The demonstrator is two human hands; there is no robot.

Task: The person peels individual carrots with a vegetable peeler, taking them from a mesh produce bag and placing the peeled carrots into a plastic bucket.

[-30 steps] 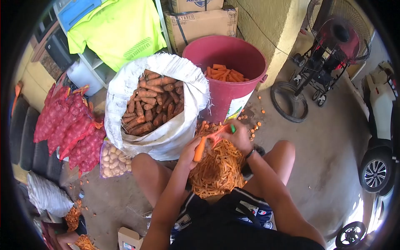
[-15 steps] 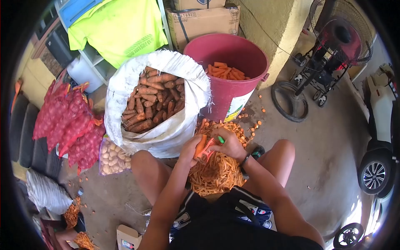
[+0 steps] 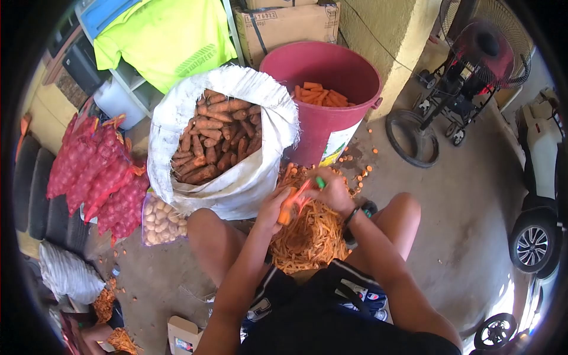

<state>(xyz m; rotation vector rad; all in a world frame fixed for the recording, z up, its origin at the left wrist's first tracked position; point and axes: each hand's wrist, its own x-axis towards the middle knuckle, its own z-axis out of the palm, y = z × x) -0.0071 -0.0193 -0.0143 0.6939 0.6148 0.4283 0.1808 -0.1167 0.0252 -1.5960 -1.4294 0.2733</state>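
My left hand is closed around a carrot, its bright orange flesh showing between the fingers. In my right hand is a peeler with a reddish body; a bright green piece shows at the fingers. The peeler is beside the carrot, and blur hides whether its blade touches. Below both hands lies a heap of orange carrot peelings between my legs. A white woven sack of unpeeled, soil-stained carrots stands ahead. To its right, a dark red bucket contains peeled carrots.
Red mesh bags of onions and a bag of potatoes stand at left. Carrot ends litter the floor by the bucket. A fan stands at far right. Another person's arm shows at lower left.
My right hand and the peeler have moved slightly up and to the right. The carrot has turned in my left hand, its end now pointing down toward me. The view has shifted a little.
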